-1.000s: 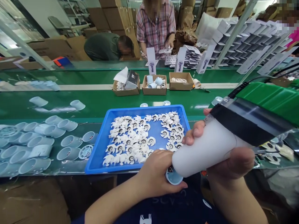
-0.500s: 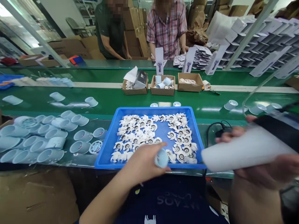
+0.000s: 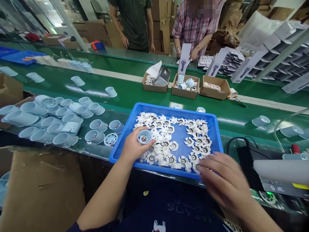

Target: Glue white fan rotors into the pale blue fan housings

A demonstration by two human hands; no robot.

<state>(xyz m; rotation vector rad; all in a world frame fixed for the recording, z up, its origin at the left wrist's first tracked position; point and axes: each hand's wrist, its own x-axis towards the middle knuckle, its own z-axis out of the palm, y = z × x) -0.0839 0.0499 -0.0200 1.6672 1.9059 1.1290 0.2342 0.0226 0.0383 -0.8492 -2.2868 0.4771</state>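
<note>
My left hand (image 3: 135, 143) is closed around a light blue cup-shaped housing (image 3: 145, 137). The housing's open end faces me, with a small reddish motor part visible inside. Beneath it is a blue tray (image 3: 164, 108) of white fan blades (image 3: 166, 143), many with dark ring centres. My right hand (image 3: 224, 177), smeared by motion, hangs over the tray's front right corner. Its fingers reach toward the fan blades there, and nothing shows in them. A white cylinder (image 3: 280, 170) lies at the right, on a black box-shaped device (image 3: 253, 161).
Several light blue housings (image 3: 65, 119) crowd the bench at left. Small cardboard boxes (image 3: 184, 93) of parts stand on the green conveyor (image 3: 130, 93). A cardboard carton (image 3: 45, 190) is at lower left. Two people stand across the line, near white printed boxes (image 3: 213, 64).
My right hand has let go of the white cylinder and moved left to the tray. My left hand has shifted left with the housing, turning its open end upward. The camera view has turned.
</note>
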